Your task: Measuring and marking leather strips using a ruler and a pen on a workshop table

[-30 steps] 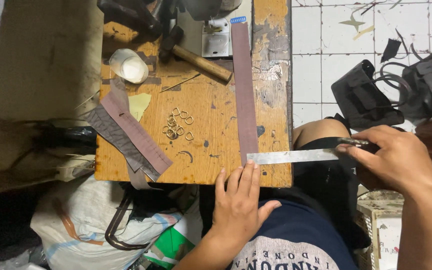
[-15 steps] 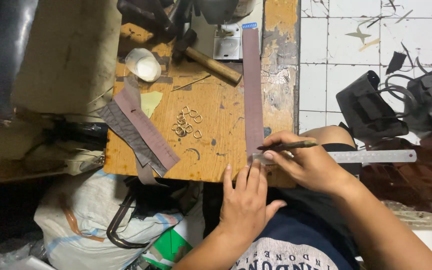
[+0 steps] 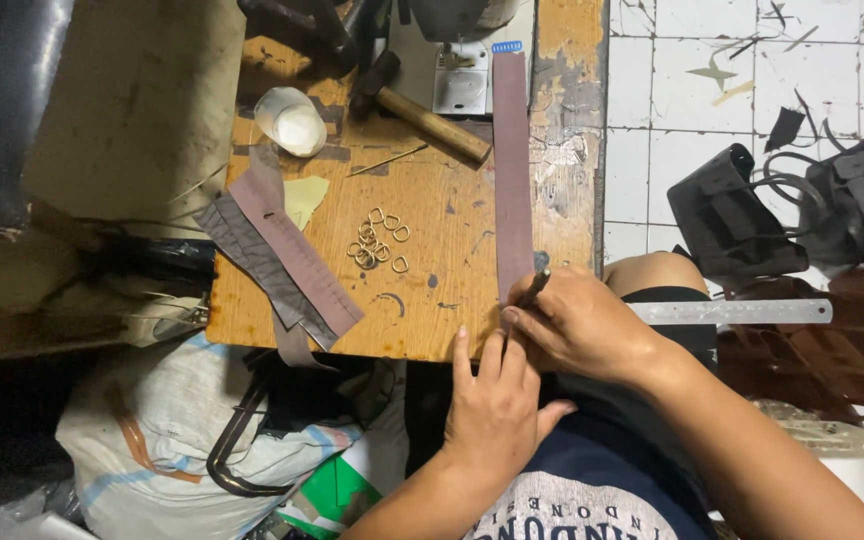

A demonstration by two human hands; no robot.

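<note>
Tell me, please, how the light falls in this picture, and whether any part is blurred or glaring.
Head view: even light on the wooden table and white floor tiles, sharp throughout; mild shine on the metal ruler; left hand and right hand unblurred; the lower left corner lies in deep shadow.

Rings point(image 3: 382, 238) left of strap point(image 3: 512, 170) on table point(image 3: 432, 320)

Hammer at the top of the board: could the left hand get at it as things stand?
Probably yes. The left hand lies flat at the board's near edge beside the brown strip. Between it and the hammer there is bare wooden board; the metal rings lie off to the side.
</note>
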